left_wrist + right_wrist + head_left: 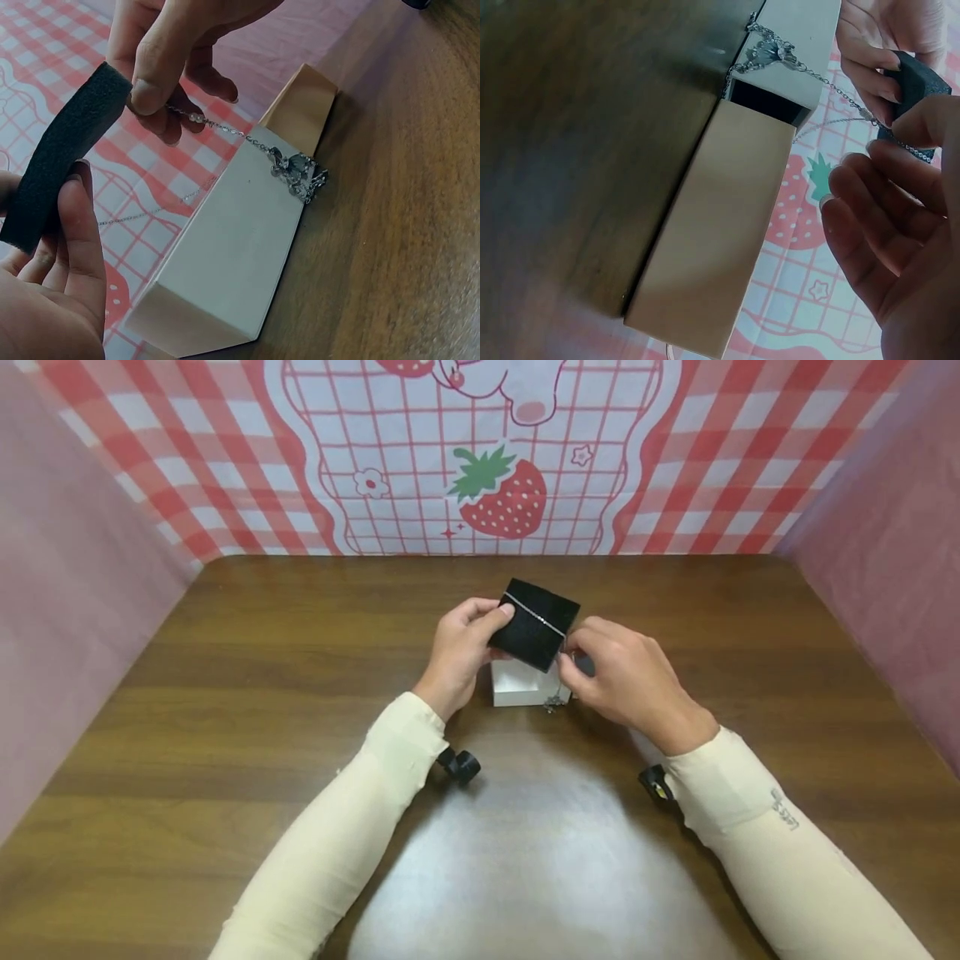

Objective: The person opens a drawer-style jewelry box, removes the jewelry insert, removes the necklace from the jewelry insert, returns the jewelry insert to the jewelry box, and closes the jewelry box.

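Note:
My left hand (459, 650) grips a black foam jewelry pad (534, 639) by its left side, thumb on top and fingers underneath. A thin silver chain necklace (542, 620) runs across the pad's face. At the pad's right corner my right hand (628, 672) pinches the chain between thumb and fingertips. From that pinch, in the left wrist view, the chain (225, 129) slopes to a cluster of silver charms (298, 172) overlapping the white box. A second strand (150, 215) hangs slack below the pad. The right hand's other fingers (877, 217) are loosely bent.
Below the pad, a white box (517, 695) lies on the wooden table (247, 735). A tan box part (716, 225) adjoins its end, with a dark opening between them. Behind stands a strawberry-print backdrop (510, 502). Both wrists carry small black cameras.

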Available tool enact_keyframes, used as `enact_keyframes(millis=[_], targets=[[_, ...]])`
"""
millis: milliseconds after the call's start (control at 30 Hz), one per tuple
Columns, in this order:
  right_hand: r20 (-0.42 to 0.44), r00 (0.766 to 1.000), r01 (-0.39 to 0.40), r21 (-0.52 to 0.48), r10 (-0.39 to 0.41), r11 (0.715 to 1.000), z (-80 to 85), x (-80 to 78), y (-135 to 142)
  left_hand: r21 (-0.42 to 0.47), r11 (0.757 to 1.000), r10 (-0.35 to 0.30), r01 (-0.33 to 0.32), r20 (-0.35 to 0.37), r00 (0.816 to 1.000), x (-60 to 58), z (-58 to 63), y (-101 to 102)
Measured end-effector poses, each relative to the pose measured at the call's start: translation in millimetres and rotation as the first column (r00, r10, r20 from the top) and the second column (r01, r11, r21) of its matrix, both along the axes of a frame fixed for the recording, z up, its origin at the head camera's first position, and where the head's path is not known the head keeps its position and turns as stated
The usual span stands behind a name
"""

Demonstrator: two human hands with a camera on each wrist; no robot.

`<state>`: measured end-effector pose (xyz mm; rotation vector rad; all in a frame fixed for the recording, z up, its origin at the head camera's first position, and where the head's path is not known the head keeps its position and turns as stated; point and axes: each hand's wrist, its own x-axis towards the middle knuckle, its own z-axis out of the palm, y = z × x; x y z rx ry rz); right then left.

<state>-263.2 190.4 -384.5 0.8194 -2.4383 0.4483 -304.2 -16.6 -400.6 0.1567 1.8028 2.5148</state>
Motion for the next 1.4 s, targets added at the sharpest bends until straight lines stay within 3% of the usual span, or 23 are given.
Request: enact_keyframes(millis=[367, 967, 1400], targets=[[-0.016, 0.999, -0.033, -0.034, 0.033, 0.999, 2.3, -2.4, -7.1, 0.018, 0.999, 0.030, -0.030, 0.001, 1.000, -0.6, 1.6, -7.3], [-0.139, 0.990, -0.020, -0.105, 0.006, 0.994, 4.8, -0.1, -9.2, -0.029, 0.998, 0.049, -0.049, -0.002, 0.999, -0.8, 0.7, -10.4], [-0.224, 0.974, -0.025, -0.144, -0.008, 0.989, 11.8, 7.2, -1.5, -0.073, 0.997, 0.014, -0.015, -0.009, 1.000, -0.1, -3.4, -0.1]])
